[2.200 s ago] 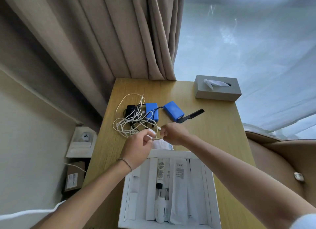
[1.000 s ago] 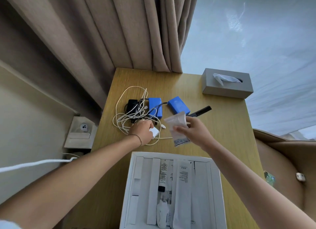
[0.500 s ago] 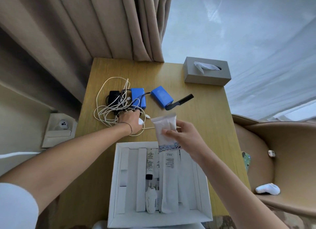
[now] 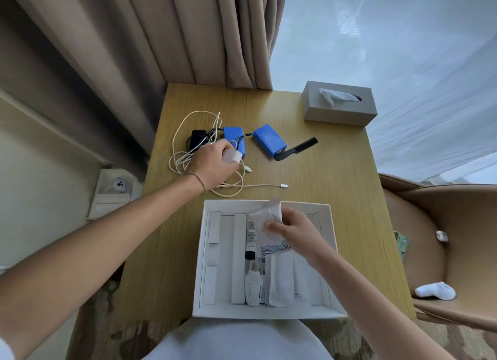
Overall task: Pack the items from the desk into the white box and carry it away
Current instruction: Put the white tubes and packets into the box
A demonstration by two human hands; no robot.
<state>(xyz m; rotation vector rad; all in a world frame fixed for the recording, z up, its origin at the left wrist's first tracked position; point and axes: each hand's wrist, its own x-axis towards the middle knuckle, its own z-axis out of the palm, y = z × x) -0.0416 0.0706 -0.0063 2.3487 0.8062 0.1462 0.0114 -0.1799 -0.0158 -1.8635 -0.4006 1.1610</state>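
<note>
The right hand's fingers pinch a clear plastic pouch by its lower half, over the far end of the white box, the pouch slanting toward the tubes already lying inside. The pouch looks thin, crinkly and nearly weightless, so a light pinch at one edge should do; squeezed hard it would likely crumple or slip.

Beyond the white box's far wall, the left hand is curled over a small white plug amid the tangle of white cable (exactly how the fingers close round it is hidden beneath the hand). The cable is limp and loopy, and probably best gathered as a bundle, since a lone strand would drag the rest along.

Further from the white box on the counter lie two blue battery packs, joined by black leads, rigid and likely the heaviest items, to be taken by their sides. A black comb lies touching the right-hand pack.
</note>
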